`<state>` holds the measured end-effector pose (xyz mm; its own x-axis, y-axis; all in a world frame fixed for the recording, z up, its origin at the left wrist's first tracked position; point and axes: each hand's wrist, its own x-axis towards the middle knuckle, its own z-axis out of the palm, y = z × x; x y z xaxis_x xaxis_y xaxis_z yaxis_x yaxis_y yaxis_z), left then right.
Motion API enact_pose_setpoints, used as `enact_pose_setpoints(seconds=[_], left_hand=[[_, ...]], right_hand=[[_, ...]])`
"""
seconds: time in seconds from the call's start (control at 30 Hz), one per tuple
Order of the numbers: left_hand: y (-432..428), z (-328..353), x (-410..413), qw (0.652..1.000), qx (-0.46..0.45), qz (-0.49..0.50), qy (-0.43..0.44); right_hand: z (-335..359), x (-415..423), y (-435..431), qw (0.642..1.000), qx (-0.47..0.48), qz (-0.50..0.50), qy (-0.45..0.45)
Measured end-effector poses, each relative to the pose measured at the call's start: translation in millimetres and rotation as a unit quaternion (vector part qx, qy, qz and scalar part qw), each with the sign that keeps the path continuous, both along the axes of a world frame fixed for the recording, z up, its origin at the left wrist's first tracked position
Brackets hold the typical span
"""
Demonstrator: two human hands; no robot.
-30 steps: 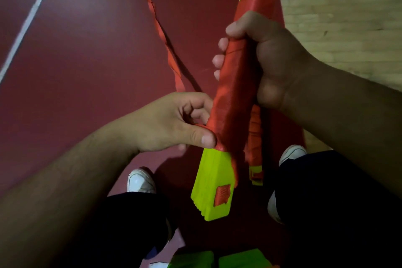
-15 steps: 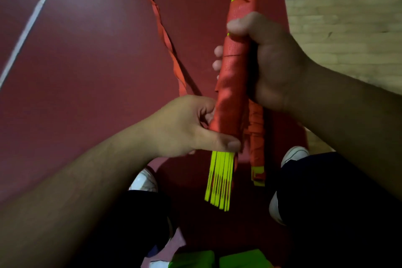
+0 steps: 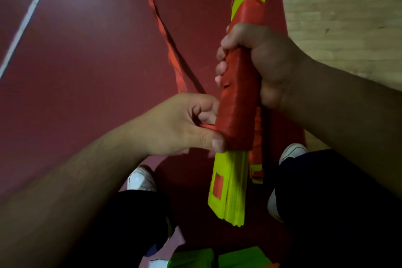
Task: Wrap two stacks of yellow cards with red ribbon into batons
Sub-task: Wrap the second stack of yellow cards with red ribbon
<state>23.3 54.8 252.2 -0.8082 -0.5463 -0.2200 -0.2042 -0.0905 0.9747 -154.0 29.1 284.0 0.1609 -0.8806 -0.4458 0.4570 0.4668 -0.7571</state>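
Observation:
A long stack of yellow cards (image 3: 228,189) stands nearly upright before me, its middle wound in red ribbon (image 3: 238,102). My right hand (image 3: 267,65) grips the wrapped part from the right, fingers curled round it. My left hand (image 3: 182,124) pinches the ribbon at the lower edge of the wrap, thumb pressed on the red band. A loose ribbon tail (image 3: 167,37) runs up and away over the floor. Behind the stack hangs a second ribbon-wound piece (image 3: 256,159), mostly hidden.
I stand on a dark red floor (image 3: 87,61) with a white line (image 3: 26,19); pale wood flooring (image 3: 343,6) lies at the right. My white shoes (image 3: 141,180) are below. Green blocks (image 3: 217,259) sit at the bottom edge.
The stack has turned in my right hand, from edge-on back to showing its flat face with a red square. My left thumb stays at the wrap's lower edge.

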Motion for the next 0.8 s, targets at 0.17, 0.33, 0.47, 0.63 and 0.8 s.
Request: enact_pose_setpoints(seconds=[0.17,0.33,0.47,0.63,0.8], left_hand=[[1,4,-3,1.0,-0.006,-0.017,-0.016],[4,-1,-8,0.998,-0.03,0.05,-0.02],[8,-4,-11,0.989,-0.077,0.084,-0.093],[8,0,-11,0.999,-0.022,0.025,-0.041],[1,4,1,0.999,0.027,-0.021,-0.018]], right_hand=[[8,1,4,0.997,-0.003,-0.001,-0.071],[10,1,3,0.997,-0.027,-0.042,0.05],[4,5,4,0.988,-0.057,-0.071,0.126],[5,5,5,0.984,-0.065,-0.065,0.149],[8,2,3,0.995,-0.035,-0.046,0.08]])
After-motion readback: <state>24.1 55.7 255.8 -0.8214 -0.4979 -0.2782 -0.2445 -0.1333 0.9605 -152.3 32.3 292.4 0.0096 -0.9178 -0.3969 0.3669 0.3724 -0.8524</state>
